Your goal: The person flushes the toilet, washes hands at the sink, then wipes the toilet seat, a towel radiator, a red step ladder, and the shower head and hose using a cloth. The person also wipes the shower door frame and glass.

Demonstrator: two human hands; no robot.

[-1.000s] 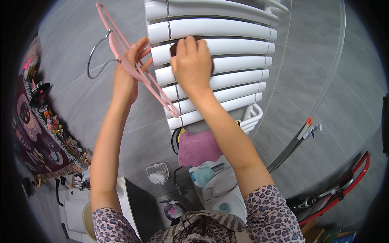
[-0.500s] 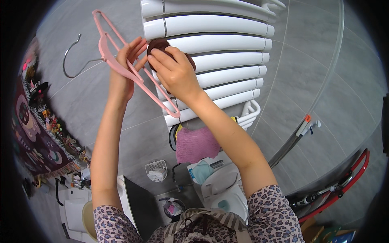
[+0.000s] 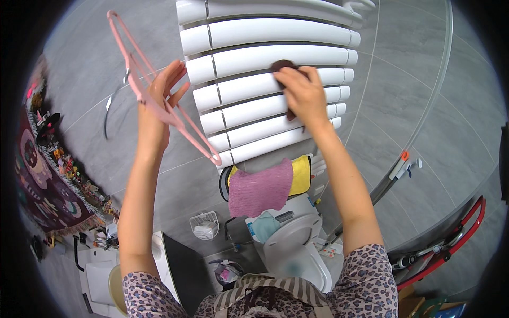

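A pink clothes hanger [image 3: 155, 110] with a metal hook is looped around my left hand [image 3: 165, 79], which reaches through its frame. The fingers of that hand are stretched out and apart, near the left edge of a white towel radiator [image 3: 238, 55]. Over at the radiator's right half, my right hand [image 3: 306, 98] has its fingers closed on a small dark brown cloth [image 3: 282, 64], held against the flat bars. Parts of the cloth show above and below the hand; the rest is hidden and slightly blurred.
Below the radiator hang a purple towel [image 3: 260, 188] and a yellow cloth [image 3: 301, 175]. Under them stands a toilet [image 3: 291, 241] with a light blue cloth [image 3: 264, 227] on its tank. A wire basket [image 3: 204, 225] is on the wall. A glass shower partition edge [image 3: 432, 100] runs at right.
My right hand has carried the brown cloth rightward along the radiator, away from my left hand. The hanger has shifted left and its hook has swung round. My left hand has moved slightly.
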